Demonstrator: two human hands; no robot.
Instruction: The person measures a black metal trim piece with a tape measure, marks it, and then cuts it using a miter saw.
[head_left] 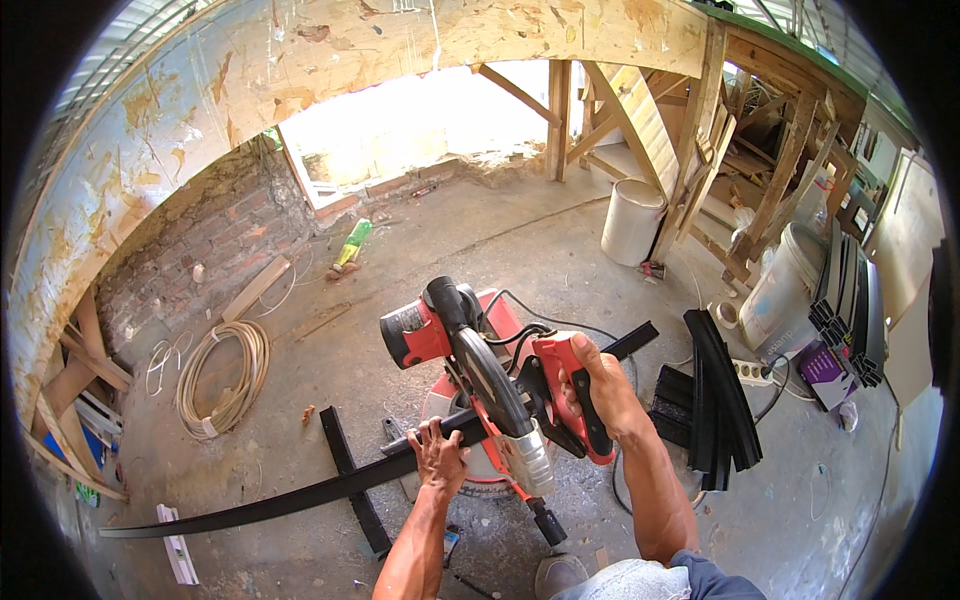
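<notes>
From here, the red miter saw [490, 385] hides the right end of the long black strip [280, 506]; I can't tell whether it meets the black piece [632, 341] beyond. Glare swallows the far opening [390, 130].

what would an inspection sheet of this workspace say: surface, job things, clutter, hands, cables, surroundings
surface: concrete floor, dusty and stained
job's things: red-and-black saw on the floor; long black strip running into it from the left
clutter: crosswise black piece under the strip; short black pieces right of the saw; coiled hose and green bottle farther off
hands: left hand holds the strip beside the saw; right hand grips the saw's handle
cables: black cable behind the saw; white power strip at right
surroundings: brick wall, wooden framing, white bucket
</notes>
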